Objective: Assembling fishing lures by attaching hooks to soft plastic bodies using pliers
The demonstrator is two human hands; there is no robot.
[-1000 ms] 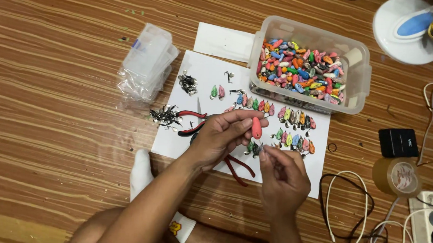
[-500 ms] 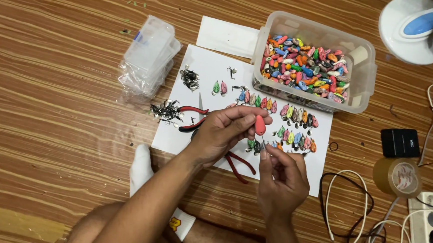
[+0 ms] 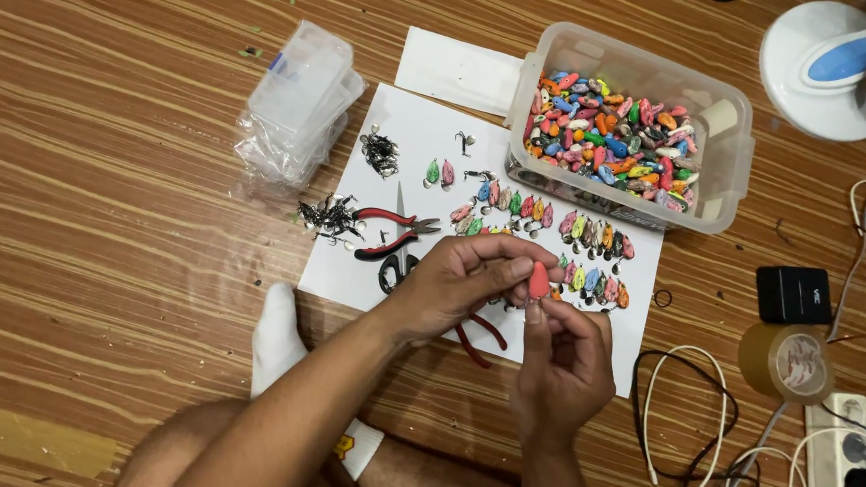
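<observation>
- The left hand (image 3: 456, 280) pinches a small red lure (image 3: 539, 279) between thumb and fingertips, above the white paper sheet (image 3: 415, 122).
- The right hand (image 3: 561, 367) is closed, its fingertips touching the lure's lower end.
- Red-handled pliers (image 3: 394, 233) lie just left; rows of colourful lures (image 3: 594, 233) sit just behind.
- The clear plastic tub (image 3: 722, 186) stands at the sheet's far right edge; bare wooden floor (image 3: 105, 203) spreads left.

I count one clear tub (image 3: 718, 171) of lures far right, two pliers (image 3: 394, 233), one tape roll (image 3: 786, 361), two paper sheets (image 3: 410, 132).
</observation>
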